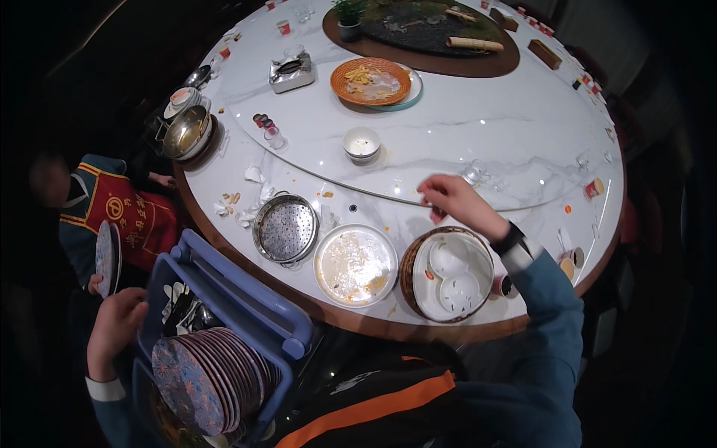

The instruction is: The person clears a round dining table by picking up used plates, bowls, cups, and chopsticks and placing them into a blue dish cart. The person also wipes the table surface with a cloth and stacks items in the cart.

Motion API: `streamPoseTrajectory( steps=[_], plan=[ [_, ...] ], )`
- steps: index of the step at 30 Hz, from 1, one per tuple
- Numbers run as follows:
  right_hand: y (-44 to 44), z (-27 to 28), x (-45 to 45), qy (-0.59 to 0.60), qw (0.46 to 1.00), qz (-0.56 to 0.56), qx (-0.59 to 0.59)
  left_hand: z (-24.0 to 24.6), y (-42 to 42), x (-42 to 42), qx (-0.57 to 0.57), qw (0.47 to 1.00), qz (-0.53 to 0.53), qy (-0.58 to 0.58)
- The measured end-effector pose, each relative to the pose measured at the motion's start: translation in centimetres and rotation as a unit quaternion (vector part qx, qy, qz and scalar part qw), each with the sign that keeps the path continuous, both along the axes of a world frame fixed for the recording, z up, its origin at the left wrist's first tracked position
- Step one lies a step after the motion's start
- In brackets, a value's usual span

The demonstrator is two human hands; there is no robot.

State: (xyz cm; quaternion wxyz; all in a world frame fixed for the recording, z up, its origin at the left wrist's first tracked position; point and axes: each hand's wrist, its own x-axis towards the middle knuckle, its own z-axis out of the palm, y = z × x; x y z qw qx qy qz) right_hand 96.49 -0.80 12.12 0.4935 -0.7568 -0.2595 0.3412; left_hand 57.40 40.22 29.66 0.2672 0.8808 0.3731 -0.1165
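My right hand (456,201) is over the table by the edge of the glossy turntable (476,151), its fingers loosely bent and nothing visible in them. Just below it stands a woven basket (410,274) around a white dish (423,305) that holds white bowls (459,291). My left hand (115,327) is beside the left rim of a blue plastic crate (224,288); whether it touches the rim cannot be told. A stack of patterned plates (190,381) stands on edge in the crate, with spoons and dark utensils (185,308) behind it.
A white round plate (357,266) with food scraps and a perforated steel pan (285,228) stand near the table's wooden edge (358,325). At left a co-worker in a red apron (140,224) holds plates (107,257). A wok (187,134) stands behind.
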Motion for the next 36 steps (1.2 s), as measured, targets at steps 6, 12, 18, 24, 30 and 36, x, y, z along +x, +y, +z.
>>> streamPoseTrajectory(
  steps=[6,12,18,24,30,36],
  plan=[
    [14.7,-19.9,18.3,0.101,0.986,-0.127,-0.029,2.0,-14.4,7.1,0.088,0.946,-0.313,-0.003],
    [16.4,-31.8,26.0,0.168,0.968,-0.171,0.071,1.3,-20.0,1.4,-0.052,0.990,-0.132,0.005],
    [14.8,-28.8,21.9,0.114,0.990,-0.039,0.073,-0.4,-24.9,-7.2,-0.101,0.994,0.010,-0.046],
    [14.4,-3.7,2.5,0.126,0.973,0.177,0.081,-2.0,-25.7,-16.5,-0.192,0.962,-0.013,-0.193],
    [16.0,15.0,-20.5,0.050,0.946,0.303,0.102,-5.8,-27.7,-28.0,-0.190,0.919,0.082,-0.335],
    [25.2,21.0,-44.1,-0.083,0.789,0.601,0.097,-11.6,-31.5,-37.1,-0.286,0.770,0.352,-0.449]
  ],
)
